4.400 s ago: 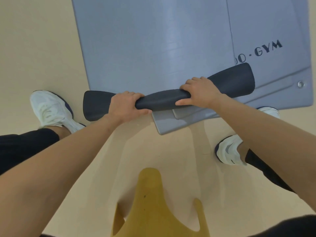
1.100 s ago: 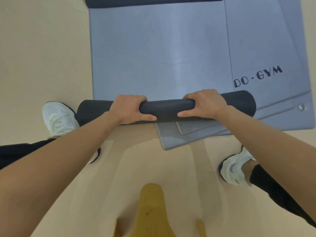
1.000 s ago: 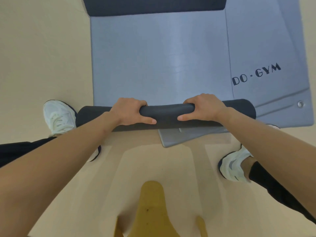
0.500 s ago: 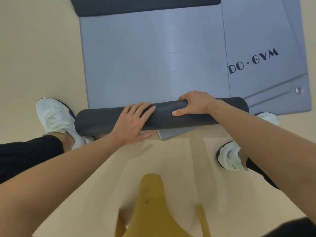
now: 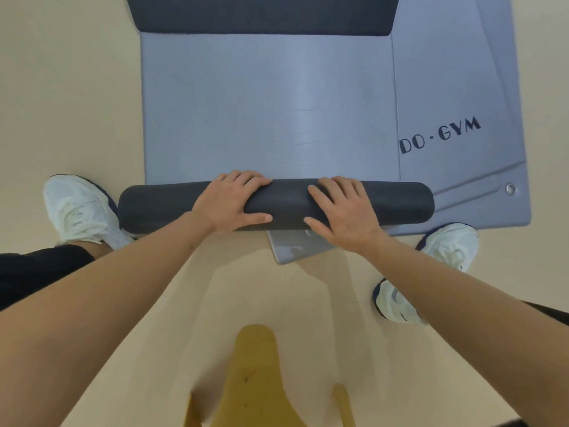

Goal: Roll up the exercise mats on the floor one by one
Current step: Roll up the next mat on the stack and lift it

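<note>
Underfoot, beige floor (image 5: 61, 87) across the whole view, seen from above. Spread flat on it, a grey-blue exercise mat (image 5: 261, 112) stretching away from the feet, with a dark strip (image 5: 261, 13) across its far end at the top of the view; whether a turned-over end or a separate mat, impossible to tell. To the right and partly beneath, a second grey-blue mat (image 5: 455, 72), set at a slight angle.

At the near end of the first mat, a dark roll (image 5: 400, 204) lying crosswise, charcoal side outward. Left end jutting past the mat's edge onto the floor, right end resting over the second mat.

Bare forearms reaching in from both lower corners. At bottom centre, mustard-yellow cloth (image 5: 258, 380). At the left, a black trouser leg (image 5: 37, 272) and a white left trainer (image 5: 77, 208) just beside the roll's end. Near the second mat's near edge, a white right trainer (image 5: 452, 245), crossed by the forearm.

On the roll left of centre, the left hand (image 5: 231, 201), fingers curled over the top and thumb along the near side, gripping it. Just right of centre, the right hand (image 5: 345, 211), palm down, fingers splayed and fairly straight, pressing rather than clasping.

Below the roll, a grey mat corner (image 5: 292, 248) poking toward the feet. On the second mat, dark "DO·GYM" lettering (image 5: 440, 135) and, near its right corner, a small metal eyelet (image 5: 510, 188).
</note>
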`<state>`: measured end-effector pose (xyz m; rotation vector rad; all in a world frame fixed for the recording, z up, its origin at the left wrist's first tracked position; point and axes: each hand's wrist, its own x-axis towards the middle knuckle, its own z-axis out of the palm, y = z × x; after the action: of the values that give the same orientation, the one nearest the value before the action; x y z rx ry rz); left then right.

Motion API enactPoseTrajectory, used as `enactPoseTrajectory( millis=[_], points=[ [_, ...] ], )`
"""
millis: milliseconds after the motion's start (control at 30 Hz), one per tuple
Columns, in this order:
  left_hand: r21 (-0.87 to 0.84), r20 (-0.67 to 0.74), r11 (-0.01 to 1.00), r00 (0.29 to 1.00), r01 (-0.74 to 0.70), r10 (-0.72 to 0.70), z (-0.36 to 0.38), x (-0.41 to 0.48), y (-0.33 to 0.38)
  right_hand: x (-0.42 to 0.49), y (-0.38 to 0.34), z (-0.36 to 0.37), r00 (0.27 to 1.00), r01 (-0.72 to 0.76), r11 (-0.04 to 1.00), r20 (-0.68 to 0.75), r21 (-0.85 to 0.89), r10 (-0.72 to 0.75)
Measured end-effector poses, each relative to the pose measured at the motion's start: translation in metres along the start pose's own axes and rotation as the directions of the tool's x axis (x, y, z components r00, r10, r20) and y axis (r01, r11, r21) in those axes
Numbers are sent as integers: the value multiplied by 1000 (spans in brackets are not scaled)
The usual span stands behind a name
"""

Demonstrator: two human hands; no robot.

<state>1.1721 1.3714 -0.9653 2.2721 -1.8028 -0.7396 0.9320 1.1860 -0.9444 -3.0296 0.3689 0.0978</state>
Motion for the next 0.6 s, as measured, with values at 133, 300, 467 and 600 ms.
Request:
enactPoseTrajectory(
  millis=[133, 300, 467, 600],
  points=[
    [-148, 138, 987, 989, 67, -46, -17, 22, -12, -8, 6, 3, 998, -44, 997, 52, -63, 48],
    [-214, 202, 968, 976, 129, -85, -27, 33, -14, 15, 18, 4, 997, -35, 999, 63, -25, 36],
    [-148, 44, 982, 993, 119, -114, -33, 32, -16, 39, 33, 7, 994, -52, 999, 93, 11, 50],
    [51, -352, 999, 936, 10, 9, -26, 16, -2, 66, 49, 2, 971, -94, 992, 228, 81, 73]
  ],
)
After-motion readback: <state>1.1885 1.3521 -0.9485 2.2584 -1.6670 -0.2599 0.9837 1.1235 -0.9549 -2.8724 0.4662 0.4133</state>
